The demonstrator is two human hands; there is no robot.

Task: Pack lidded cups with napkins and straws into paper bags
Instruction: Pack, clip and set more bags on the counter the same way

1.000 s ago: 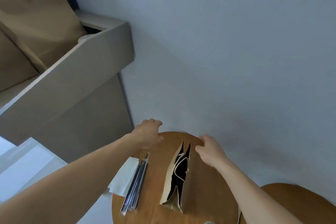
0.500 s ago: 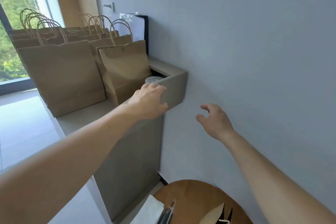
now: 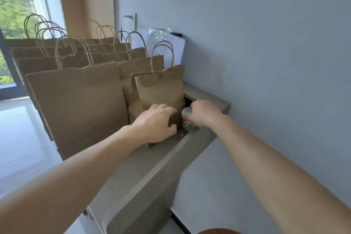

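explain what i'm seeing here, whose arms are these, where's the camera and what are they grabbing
No machine here: these are a person's two bare arms, filmed by one wide-angle camera worn on their head, looking forward and down, so the arms reach in from the bottom of the picture. On the grey ledge stands a row of brown paper bags with handles, large ones to the left and a small paper bag nearest the wall. The left hand holds that small bag low on its side. The right hand curls round a clear cup in the gap between bag and wall; it is partly hidden, so I cannot tell whether it has a lid.
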